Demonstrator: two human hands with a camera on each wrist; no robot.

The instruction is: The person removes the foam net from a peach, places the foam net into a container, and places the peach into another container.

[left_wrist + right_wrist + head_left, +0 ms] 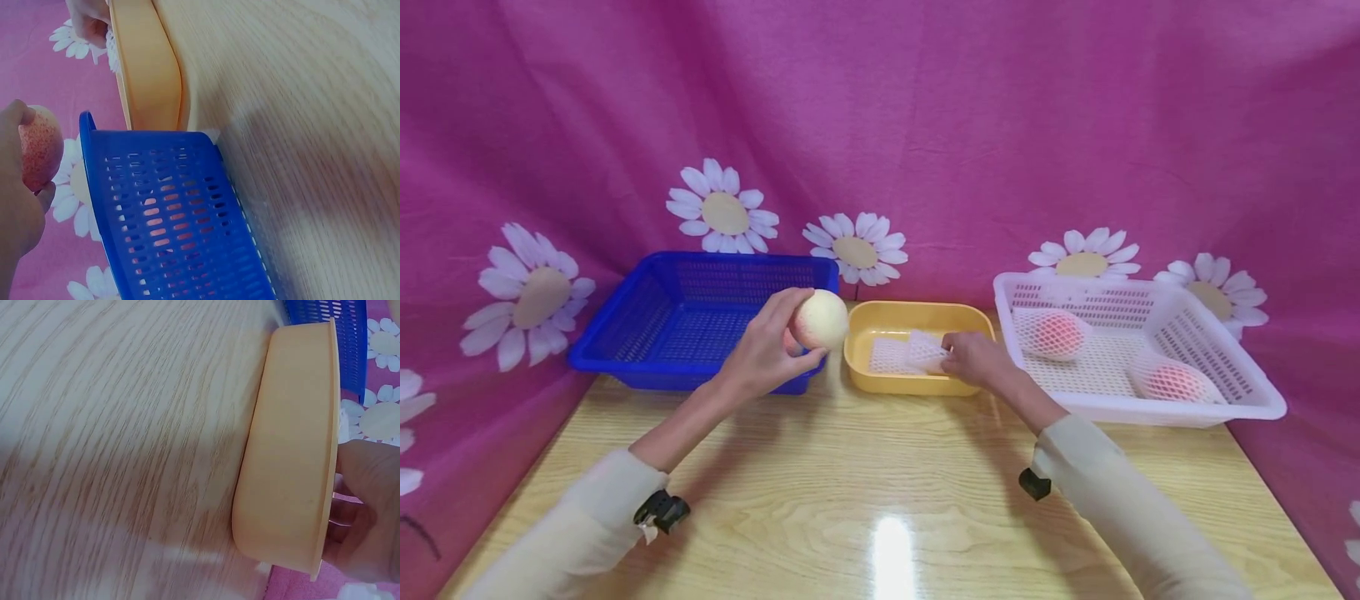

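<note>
My left hand [765, 343] grips a pale yellow and pink peach [821, 320] between fingers and thumb, above the right end of the blue basket [700, 367]. Part of another peach [791, 342] shows behind that hand, low in the basket. Over the yellow tub [917, 383], my right hand [973, 358] pinches a white foam net sleeve [927, 351]. A second foam net sleeve [891, 356] lies beside it in the tub. The tub wall hides part of the right fingers in the right wrist view.
At the right stands a white basket [1180, 410] holding a peach in a foam net [1058, 335] and another netted peach [1176, 382]. All the containers sit along the back of the wooden table [820, 483], against a magenta flowered cloth [955, 150].
</note>
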